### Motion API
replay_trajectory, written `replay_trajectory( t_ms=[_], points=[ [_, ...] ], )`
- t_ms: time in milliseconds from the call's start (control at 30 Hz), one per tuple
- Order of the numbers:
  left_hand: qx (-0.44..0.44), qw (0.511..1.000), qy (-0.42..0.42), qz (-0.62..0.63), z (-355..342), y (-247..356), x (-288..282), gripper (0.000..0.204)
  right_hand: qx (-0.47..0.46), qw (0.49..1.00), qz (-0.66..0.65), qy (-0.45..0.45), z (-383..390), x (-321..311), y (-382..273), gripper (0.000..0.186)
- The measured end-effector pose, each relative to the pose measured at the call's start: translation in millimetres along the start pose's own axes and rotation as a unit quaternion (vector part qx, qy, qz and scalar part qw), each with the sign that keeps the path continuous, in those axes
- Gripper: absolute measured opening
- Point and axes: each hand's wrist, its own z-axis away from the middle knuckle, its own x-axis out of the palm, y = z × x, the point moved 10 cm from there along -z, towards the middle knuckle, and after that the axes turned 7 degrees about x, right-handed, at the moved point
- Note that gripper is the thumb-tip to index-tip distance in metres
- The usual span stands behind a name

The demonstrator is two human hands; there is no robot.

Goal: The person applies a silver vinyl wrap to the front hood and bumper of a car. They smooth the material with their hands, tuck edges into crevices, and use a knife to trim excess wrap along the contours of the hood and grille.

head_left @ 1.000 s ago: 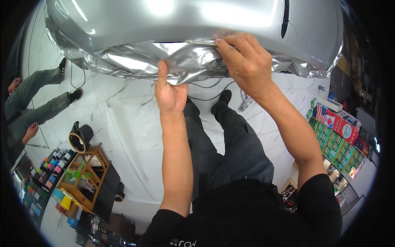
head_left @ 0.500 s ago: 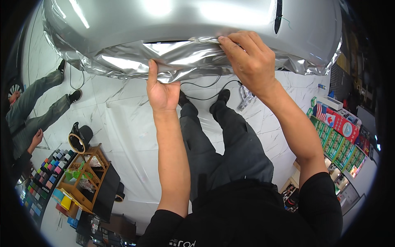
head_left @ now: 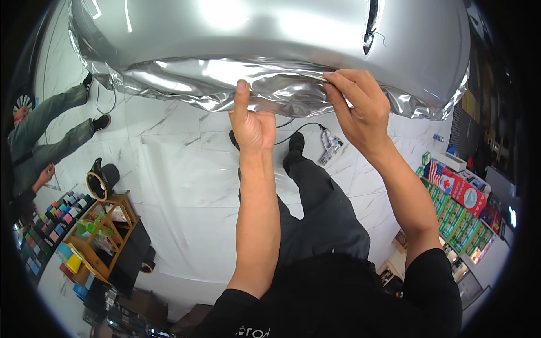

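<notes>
A glossy silver car body panel (head_left: pixel 282 39) fills the top of the view, and loose silver wrap film (head_left: pixel 174 84) hangs in crinkled folds along its lower edge. My left hand (head_left: pixel 253 129) grips the film's hanging edge, thumb upright on the front and fingers curled behind, partly hidden. To its right, my right hand (head_left: pixel 363 107) pinches a fold of the same film between thumb and fingertips, just below the panel's curve. A dark slot (head_left: pixel 371 28) with a thin green thread cuts into the panel at the upper right.
A corded, silvery handheld tool (head_left: pixel 330 147) lies on the marble-patterned floor near my feet. At left are another person's legs (head_left: pixel 62 121), a black bin (head_left: pixel 107 177), a wooden shelf unit (head_left: pixel 115 236) and colour samples (head_left: pixel 53 231). Stacked green boxes (head_left: pixel 456 217) stand right.
Both hands have moved to the right along the panel, still gripping the film. The dark gap seen above the film earlier no longer shows. My view has shifted slightly.
</notes>
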Motion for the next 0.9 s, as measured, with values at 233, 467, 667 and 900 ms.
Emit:
replay_trajectory(
  t_ms=[233, 467, 667, 900],
  points=[
    [0.051, 0.993, 0.004, -0.105, -6, 9, -12, 0.032, -0.076, 0.997, -0.025, 0.014, -13, -1, 0, 0.022],
    [0.091, 0.988, -0.006, -0.124, -9, 6, -2, 0.046, -0.104, 0.994, 0.005, 0.031, -20, 34, -20, 0.023],
    [0.081, 0.99, -0.013, -0.115, -3, 5, -8, 0.046, -0.13, 0.99, 0.057, 0.024, -23, 47, -30, 0.027],
    [0.071, 0.992, -0.017, -0.1, -4, 5, -5, 0.041, -0.14, 0.986, 0.08, 0.035, -24, 47, -34, 0.029]
  ],
)
